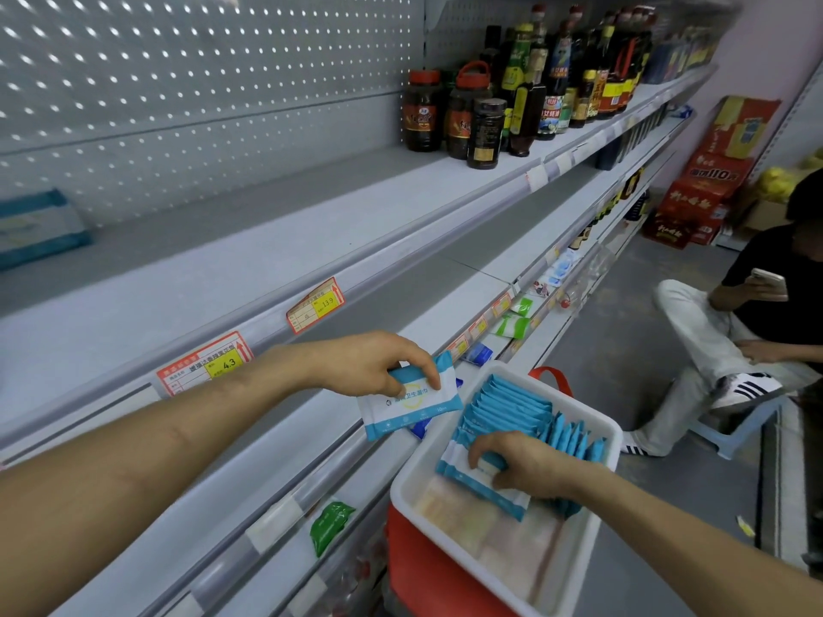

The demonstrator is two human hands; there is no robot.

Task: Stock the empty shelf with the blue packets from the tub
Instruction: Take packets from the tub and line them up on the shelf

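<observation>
- The left hand (369,365) has its grip pinched on one blue packet (407,400), held in the air between the shelf edge and the tub.
- The right hand (521,460) reaches into the white tub (445,532), fingers clasped around a few packets (481,483) lying flat.
- More blue packets (512,405) stand on edge in rows at the tub's far end.
- The empty shelf (213,278) is above the left forearm; one blue-and-white pack (38,229) sits at its far left.

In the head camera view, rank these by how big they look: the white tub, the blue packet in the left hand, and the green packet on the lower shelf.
1. white tub
2. blue packet, held in the left hand
3. green packet
</observation>
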